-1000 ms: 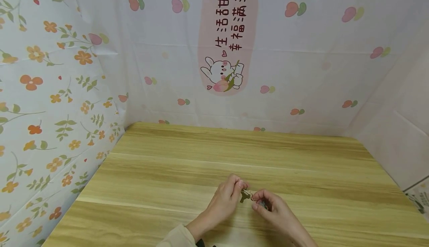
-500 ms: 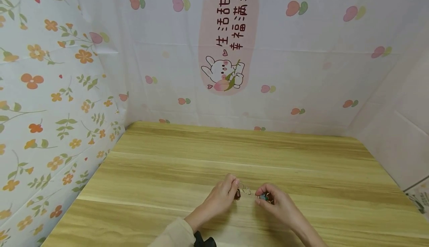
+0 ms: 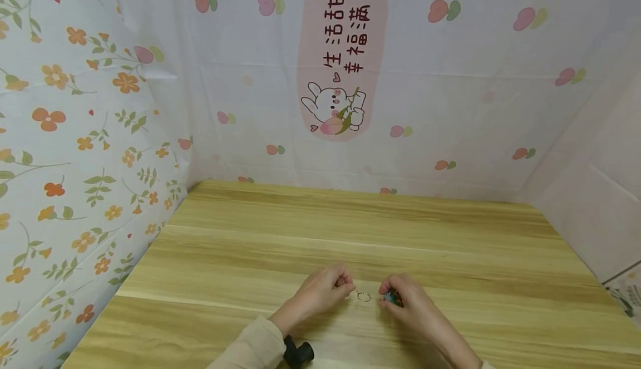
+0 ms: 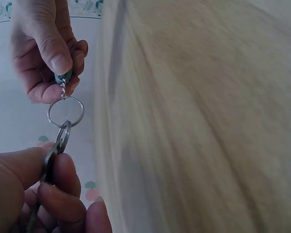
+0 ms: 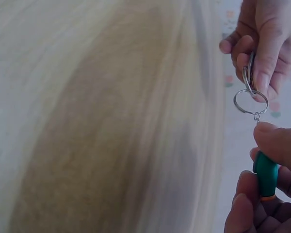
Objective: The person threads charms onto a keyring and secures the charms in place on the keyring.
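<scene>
The ring (image 4: 65,111) is hanging in the air between the two hands, low and centre in the head view, just above the table (image 3: 350,230). A short chain (image 4: 63,89) is linking it to a green charm (image 5: 266,175). A second, flat metal piece, probably a key (image 4: 52,158), is sitting on the ring at the lower left of the left wrist view; its shape is mostly hidden by fingers.

The right hand (image 3: 408,302) is pinching the charm between thumb and curled fingers. The left hand (image 3: 320,291) is pinching the key between thumb and forefinger. The ring is being held taut between them.

To do this step well, the right hand ought to be keeping the ring steady by the charm while the left is working the key round the coil, with tension kept light so the chain is not twisting.

A patterned cloth (image 3: 450,79) is lining the back, upper frame.
</scene>
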Demonstrator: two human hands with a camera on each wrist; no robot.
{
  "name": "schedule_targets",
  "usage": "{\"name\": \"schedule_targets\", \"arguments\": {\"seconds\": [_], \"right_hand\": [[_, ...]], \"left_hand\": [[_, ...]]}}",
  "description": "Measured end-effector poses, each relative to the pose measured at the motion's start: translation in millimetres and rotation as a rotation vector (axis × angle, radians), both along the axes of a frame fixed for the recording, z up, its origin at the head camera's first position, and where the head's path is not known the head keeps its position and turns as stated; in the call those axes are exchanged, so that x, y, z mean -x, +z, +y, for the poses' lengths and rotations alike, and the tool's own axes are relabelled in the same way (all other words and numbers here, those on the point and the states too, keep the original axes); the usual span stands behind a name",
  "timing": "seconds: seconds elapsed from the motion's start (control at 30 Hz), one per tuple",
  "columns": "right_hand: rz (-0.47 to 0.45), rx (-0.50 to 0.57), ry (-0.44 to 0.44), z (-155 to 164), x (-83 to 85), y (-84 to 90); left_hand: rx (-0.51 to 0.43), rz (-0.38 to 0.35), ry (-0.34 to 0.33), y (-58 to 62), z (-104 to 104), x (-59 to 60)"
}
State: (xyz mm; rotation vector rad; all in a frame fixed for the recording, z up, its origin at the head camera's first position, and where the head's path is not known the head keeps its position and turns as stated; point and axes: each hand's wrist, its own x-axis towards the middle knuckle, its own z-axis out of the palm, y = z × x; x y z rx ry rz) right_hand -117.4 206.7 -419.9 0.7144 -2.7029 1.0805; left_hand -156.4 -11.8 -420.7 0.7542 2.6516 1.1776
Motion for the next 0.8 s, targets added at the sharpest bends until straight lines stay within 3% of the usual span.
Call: {"name": "schedule_targets", "arguments": {"seconds": [0.37,0.8], "right_hand": [[-0.031,-0.249,-0.025,-5.4,8.9,-3.1],[-0.035,-0.291,0.015,-6.8,10.7,-9.9]], "left_hand": [[0.059,0.021,0.012,-6.7,-4.1,2.9],[0.122,0.053,0.034,-11.7,-4.9,3.8]]}}
